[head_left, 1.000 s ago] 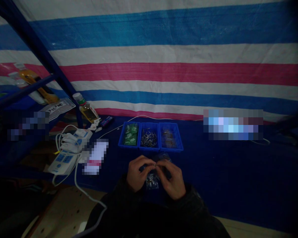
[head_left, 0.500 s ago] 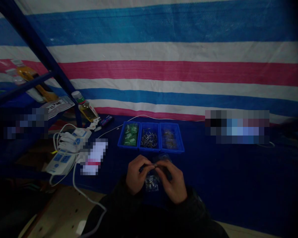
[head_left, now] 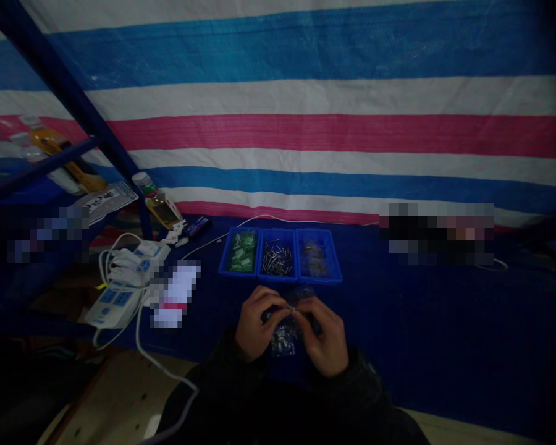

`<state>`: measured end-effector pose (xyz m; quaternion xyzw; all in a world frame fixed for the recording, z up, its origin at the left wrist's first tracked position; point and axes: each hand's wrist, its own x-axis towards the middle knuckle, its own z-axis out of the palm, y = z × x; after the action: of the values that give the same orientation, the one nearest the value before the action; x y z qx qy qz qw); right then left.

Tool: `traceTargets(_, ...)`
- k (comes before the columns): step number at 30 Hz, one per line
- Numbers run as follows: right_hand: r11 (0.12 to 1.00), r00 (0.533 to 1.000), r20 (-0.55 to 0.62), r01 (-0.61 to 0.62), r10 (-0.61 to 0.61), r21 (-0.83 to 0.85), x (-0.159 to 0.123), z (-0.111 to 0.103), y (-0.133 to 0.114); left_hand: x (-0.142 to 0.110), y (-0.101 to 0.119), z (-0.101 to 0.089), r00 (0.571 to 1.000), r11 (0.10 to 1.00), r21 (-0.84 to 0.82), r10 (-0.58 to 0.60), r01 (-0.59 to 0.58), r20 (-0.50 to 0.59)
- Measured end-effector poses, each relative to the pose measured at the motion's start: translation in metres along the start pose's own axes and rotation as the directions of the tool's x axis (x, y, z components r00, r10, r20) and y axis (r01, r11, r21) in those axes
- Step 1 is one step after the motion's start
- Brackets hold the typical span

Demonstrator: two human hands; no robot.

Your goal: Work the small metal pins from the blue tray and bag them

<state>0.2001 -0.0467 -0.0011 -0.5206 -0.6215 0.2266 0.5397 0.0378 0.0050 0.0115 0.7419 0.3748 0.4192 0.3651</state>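
My left hand (head_left: 260,322) and my right hand (head_left: 323,334) meet fingertip to fingertip, both pinched closed around something small that I cannot make out. Below the fingers, a small clear plastic bag (head_left: 283,343) lies on the blue surface, with shiny bits in it. Another piece of clear plastic (head_left: 304,292) shows just behind the right fingers. Beyond my hands stand three joined blue bins: the left bin holds green packets (head_left: 243,250), the middle one loose metal pins (head_left: 277,258), the right one small clear packets (head_left: 314,259).
White power strips (head_left: 115,303) with plugs and tangled cables lie at the left, beside a blurred-out phone-like shape (head_left: 176,295). A bottle (head_left: 160,204) leans near the blue metal frame (head_left: 120,164). A striped sheet (head_left: 306,133) hangs behind the blue tabletop (head_left: 426,334).
My hands stay pinched together in nearly the same place, with only slight finger movement. The view has shifted a little. The blurred patch at the right has turned darker.
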Motion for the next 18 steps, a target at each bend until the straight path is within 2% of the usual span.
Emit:
traceTargets(9,1.000,1.000,-0.011,-0.009,0.009,-0.027,-0.0017,0.0008,0.0011,-0.0037,0.0019,-0.0009,0.999,0.999,0.049,-0.016,0.018,-0.030)
traceTargets(13,0.997,0.997,-0.064,-0.034,0.030,-0.063,-0.0032,0.0012,0.0014,-0.0047,0.0031,-0.0010,0.997,0.997,0.002,-0.079,0.079,0.021)
traceTargets(18,0.998,0.997,-0.061,-0.058,0.056,-0.031,-0.0062,0.0018,0.0011,-0.0031,0.0049,-0.0022,0.992,0.992,-0.075,-0.096,0.102,0.077)
